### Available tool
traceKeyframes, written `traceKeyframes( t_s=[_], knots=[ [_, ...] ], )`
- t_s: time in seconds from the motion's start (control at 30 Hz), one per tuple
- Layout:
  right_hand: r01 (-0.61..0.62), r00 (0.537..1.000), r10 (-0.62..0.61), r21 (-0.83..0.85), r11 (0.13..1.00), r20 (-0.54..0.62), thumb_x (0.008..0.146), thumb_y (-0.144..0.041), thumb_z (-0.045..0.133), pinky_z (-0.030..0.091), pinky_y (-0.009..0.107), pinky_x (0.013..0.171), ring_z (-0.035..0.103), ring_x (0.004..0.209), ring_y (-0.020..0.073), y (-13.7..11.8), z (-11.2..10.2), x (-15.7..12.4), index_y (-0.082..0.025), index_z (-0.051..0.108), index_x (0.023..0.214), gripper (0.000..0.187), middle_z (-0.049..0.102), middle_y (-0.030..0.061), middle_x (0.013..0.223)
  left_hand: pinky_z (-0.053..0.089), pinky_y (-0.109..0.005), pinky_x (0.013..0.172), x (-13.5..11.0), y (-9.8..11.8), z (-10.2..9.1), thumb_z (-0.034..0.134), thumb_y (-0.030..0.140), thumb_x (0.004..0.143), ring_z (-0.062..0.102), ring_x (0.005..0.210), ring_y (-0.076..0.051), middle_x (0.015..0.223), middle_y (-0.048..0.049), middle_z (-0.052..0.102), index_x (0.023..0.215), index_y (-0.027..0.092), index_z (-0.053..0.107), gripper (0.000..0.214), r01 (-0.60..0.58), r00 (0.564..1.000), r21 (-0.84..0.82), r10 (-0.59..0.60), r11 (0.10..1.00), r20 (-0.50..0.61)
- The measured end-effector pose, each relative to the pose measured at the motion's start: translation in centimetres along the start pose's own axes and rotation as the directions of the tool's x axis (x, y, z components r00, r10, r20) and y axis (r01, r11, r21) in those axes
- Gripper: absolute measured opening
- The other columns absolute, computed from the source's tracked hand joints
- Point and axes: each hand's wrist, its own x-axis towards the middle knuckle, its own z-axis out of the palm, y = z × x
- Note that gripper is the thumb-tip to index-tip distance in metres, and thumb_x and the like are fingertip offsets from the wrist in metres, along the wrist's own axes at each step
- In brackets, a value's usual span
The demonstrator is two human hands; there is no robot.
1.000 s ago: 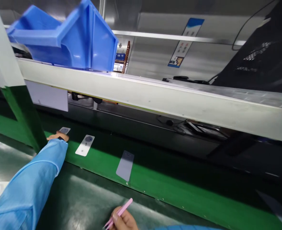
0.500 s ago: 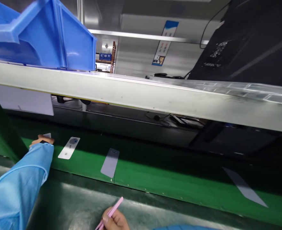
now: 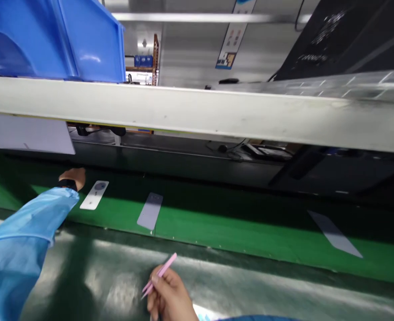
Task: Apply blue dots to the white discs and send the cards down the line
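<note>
My left hand (image 3: 73,178), with a dark band at the wrist and a light-blue sleeve (image 3: 29,236), reaches far left over the green belt. Its fingers are turned away, so I cannot see whether they grip anything. Just right of it, a flat white phone-shaped panel (image 3: 93,198) with a round dark mark lies on the belt. My right hand (image 3: 172,294) is low in the middle, closed around pink tweezers (image 3: 161,273) with their thin tips pointing down left. Farther along lie a grey phone-shaped panel (image 3: 149,214) and another pale panel (image 3: 335,236).
The green belt (image 3: 217,234) runs across behind a dark green worktop edge (image 3: 116,267). Above it crosses a white shelf beam (image 3: 183,107), bearing a blue bin (image 3: 93,49) and a clear plastic tray (image 3: 344,87). A white board (image 3: 32,133) hangs at left.
My left hand has moved slightly right and up, and the pale piece beside it is out of sight. My right hand has come farther into view with the tweezers. The camera view has shifted.
</note>
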Motion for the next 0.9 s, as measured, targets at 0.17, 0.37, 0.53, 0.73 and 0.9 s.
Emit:
traceKeyframes(
  t_s=[0.17,0.37,0.53,0.73,0.9],
  knots=[
    [0.042,0.995,-0.038,0.043,0.998,-0.093,0.048,-0.058,0.08,0.031,0.017,0.03,0.047,0.033,0.0096,-3.8,2.1,-2.3,-0.02,0.053,0.062,0.048,0.054,-0.0027,0.043,0.041,-0.035,0.079,-10.2,2.6,-0.6,0.036,0.013,0.088,0.057,0.089,-0.024,0.095,-0.0101,0.057,0.103,0.011,0.059,0.028,-0.247,0.966,0.112,0.235,0.962,0.112],
    [0.159,0.964,-0.223,-0.356,0.921,-0.146,0.059,-0.057,0.074,0.039,0.021,0.036,0.049,0.037,0.0101,-5.7,0.9,-4.0,-0.018,0.056,0.067,0.044,0.059,-0.0006,0.048,0.044,-0.042,0.075,-25.5,4.6,3.9,0.033,0.005,0.084,0.062,0.081,-0.028,0.086,-0.0126,0.06,0.088,0.017,0.063,0.032,-0.495,0.8,-0.018,0.464,0.869,0.38],
    [0.062,0.959,-0.222,-0.632,0.772,-0.177,0.056,-0.06,0.071,0.045,0.024,0.041,0.055,0.043,0.0134,-6.1,0.0,-5.7,-0.018,0.059,0.068,0.045,0.061,0.0011,0.05,0.045,-0.044,0.08,-28.9,4.3,6.7,0.041,0.013,0.086,0.061,0.087,-0.028,0.093,-0.0112,0.063,0.106,0.019,0.059,0.028,-0.425,0.783,-0.205,0.471,0.882,0.406],
    [0.009,0.977,-0.128,-0.563,0.827,-0.173,0.048,-0.064,0.074,0.048,0.025,0.045,0.059,0.05,0.0147,-4.8,-1.2,-5.5,-0.017,0.057,0.067,0.053,0.063,0.0021,0.055,0.038,-0.043,0.097,-28.8,1.9,8.3,0.062,0.022,0.081,0.046,0.114,-0.027,0.124,-0.0046,0.057,0.116,0.026,0.06,0.035,-0.389,0.827,-0.384,0.501,0.838,0.256],
    [-0.026,0.969,-0.107,-0.525,0.851,-0.221,0.044,-0.059,0.077,0.048,0.024,0.043,0.059,0.05,0.014,-4.5,-1.1,-4.6,-0.017,0.057,0.066,0.051,0.062,0.001,0.055,0.04,-0.043,0.096,-30.7,2.6,9.8,0.065,0.027,0.081,0.052,0.107,-0.028,0.121,-0.0067,0.059,0.111,0.023,0.064,0.03,-0.356,0.826,-0.409,0.487,0.84,0.282]
  ],
)
